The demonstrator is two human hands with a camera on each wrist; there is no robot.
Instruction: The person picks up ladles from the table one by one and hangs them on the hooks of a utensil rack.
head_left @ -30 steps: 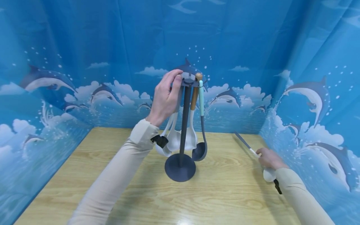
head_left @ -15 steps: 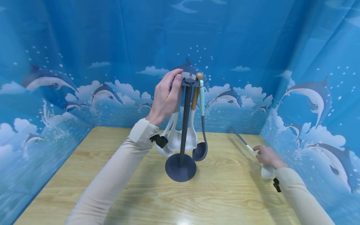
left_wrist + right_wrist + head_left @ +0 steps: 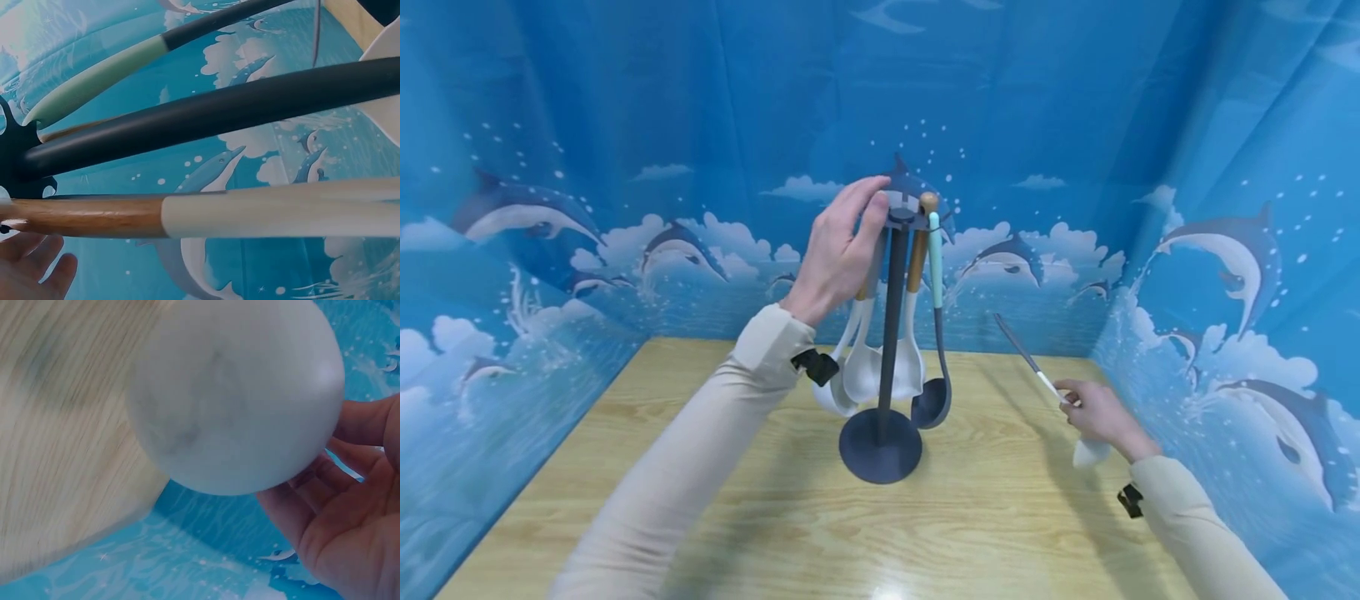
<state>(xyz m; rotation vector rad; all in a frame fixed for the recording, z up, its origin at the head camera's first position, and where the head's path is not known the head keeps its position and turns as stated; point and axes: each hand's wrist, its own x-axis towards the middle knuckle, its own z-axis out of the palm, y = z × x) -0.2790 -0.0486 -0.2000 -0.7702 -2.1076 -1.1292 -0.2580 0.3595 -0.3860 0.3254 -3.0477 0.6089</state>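
Note:
A dark utensil stand [image 3: 892, 333] stands upright with several utensils hanging from its top. My left hand [image 3: 838, 246] grips the stand's top at the left side; in the left wrist view, its fingers [image 3: 47, 265] lie by a wooden-handled utensil [image 3: 94, 217]. On the stand's right hangs a black ladle [image 3: 936, 333] with a mint-green handle. A white ladle [image 3: 1092, 452] with a grey handle is held by its white neck in my right hand [image 3: 1097, 412], handle end pointing up and away to the left. Its round bowl [image 3: 237, 394] partly hides the fingers in the right wrist view.
A light wooden table [image 3: 985, 517] carries the stand on its round base [image 3: 880, 458]. Blue dolphin-print curtains [image 3: 1037, 125] close in the back and both sides. Hanging white utensil heads [image 3: 861, 375] sit behind the pole.
My right hand has lifted the ladle and brought it left toward the stand. The left hand stays at the stand's top, its wrist shifting slightly left.

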